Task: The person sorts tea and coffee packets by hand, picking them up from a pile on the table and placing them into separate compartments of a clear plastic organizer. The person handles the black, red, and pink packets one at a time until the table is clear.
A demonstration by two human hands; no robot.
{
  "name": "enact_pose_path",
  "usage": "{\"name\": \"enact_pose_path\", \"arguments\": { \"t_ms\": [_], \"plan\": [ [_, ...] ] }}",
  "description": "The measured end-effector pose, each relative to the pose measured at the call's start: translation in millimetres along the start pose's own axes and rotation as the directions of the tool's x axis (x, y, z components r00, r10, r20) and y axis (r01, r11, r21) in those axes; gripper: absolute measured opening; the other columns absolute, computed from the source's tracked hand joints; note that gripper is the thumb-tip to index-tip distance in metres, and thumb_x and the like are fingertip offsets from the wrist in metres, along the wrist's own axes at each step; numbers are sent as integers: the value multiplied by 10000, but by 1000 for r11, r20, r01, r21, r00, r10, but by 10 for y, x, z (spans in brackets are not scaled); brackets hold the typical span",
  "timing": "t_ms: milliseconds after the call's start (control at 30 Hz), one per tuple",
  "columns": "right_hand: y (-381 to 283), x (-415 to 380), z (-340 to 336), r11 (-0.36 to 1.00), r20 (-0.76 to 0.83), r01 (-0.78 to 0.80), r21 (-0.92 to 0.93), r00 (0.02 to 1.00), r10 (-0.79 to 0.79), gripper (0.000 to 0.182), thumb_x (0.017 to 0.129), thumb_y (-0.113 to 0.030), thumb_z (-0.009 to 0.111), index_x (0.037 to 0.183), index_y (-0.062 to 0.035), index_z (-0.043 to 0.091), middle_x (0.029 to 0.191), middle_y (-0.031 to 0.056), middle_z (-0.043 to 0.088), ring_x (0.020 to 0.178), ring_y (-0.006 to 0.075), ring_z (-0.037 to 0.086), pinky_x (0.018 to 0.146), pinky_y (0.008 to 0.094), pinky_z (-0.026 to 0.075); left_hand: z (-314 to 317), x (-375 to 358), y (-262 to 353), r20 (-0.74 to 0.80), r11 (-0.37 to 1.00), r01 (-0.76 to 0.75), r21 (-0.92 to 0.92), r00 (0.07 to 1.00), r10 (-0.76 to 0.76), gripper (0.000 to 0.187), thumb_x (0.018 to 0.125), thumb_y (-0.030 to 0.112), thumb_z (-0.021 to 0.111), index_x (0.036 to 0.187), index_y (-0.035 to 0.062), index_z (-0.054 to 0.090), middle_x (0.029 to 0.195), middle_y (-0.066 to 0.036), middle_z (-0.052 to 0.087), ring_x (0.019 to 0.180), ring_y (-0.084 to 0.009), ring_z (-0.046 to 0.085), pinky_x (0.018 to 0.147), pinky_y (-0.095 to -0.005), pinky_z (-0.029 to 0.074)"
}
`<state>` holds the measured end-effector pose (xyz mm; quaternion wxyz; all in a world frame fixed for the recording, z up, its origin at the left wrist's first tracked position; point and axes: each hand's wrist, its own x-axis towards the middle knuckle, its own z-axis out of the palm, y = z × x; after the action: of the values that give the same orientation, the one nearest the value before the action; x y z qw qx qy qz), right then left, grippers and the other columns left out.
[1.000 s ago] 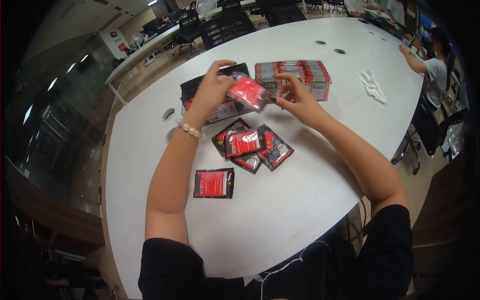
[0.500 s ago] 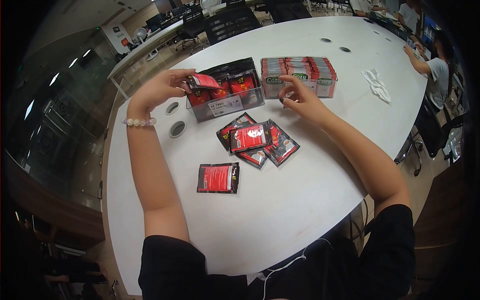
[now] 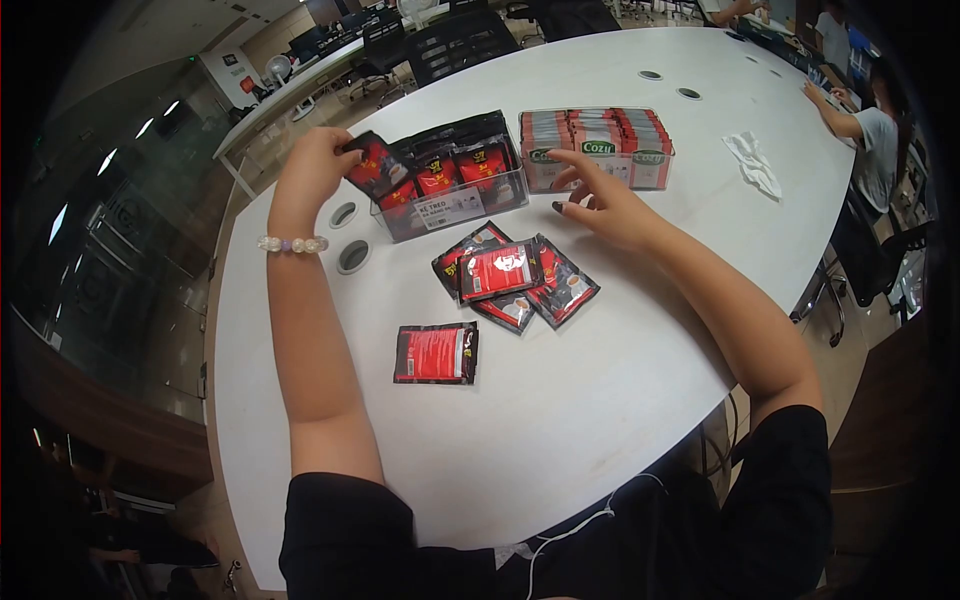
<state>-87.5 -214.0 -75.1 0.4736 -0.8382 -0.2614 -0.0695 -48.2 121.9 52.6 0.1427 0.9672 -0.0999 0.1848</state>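
My left hand grips a dark packet with a red print, tilted at the left end of a clear bin. Black-and-red packets stand in rows in that bin. My right hand, fingers apart and empty, hovers before a second clear bin of red-and-white Cozy packets. Several black-and-red packets lie overlapped below the bins, the top one with its red back up. A single packet lies nearer to me on the table.
The white table has round cable holes left of the bins. A crumpled white tissue lies to the right. Another person sits at the far right edge. Black chairs stand behind the table.
The packet in my left hand has turned from its red back to its dark printed front and moved slightly left. My right hand has shifted a little, fingers still apart.
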Motion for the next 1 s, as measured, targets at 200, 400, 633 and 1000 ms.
{"name": "enact_pose_path", "arguments": {
  "t_ms": [200,400,633,1000],
  "plan": [
    [-26,-12,5,998,70,-27,-65,997,31,665,869,-83,580,1445,-197,269,1192,119,523,945,176,557,768,290,481,612,127,-217,220,988,-15,154,975,-20,174,793,78,668,913,-47,653,750,-177,651,657,-240,627,631,-363,485],
    [-41,-25,33,998,163,-63,-18,984,65,626,871,-77,572,1429,-176,307,1195,116,526,972,188,558,815,311,481,447,-52,148,4,979,-74,192,997,74,202,778,170,703,884,-1,680,846,-172,688,764,-282,667,703,-372,512],
    [-29,-33,50,996,192,-17,-84,981,32,541,875,-114,590,1375,-142,384,1188,138,549,961,237,610,850,356,484,553,-165,511,764,981,-64,183,637,-101,250,722,247,729,855,47,663,783,-52,674,715,-130,645,623,-281,501],
    [-26,-32,55,995,212,-30,-96,976,50,522,886,-136,594,1370,-159,399,1175,123,549,974,234,605,859,343,489,640,-45,249,822,974,109,-199,560,105,118,805,127,665,817,74,560,765,-10,653,706,-106,630,548,-241,478]
  ]
}}
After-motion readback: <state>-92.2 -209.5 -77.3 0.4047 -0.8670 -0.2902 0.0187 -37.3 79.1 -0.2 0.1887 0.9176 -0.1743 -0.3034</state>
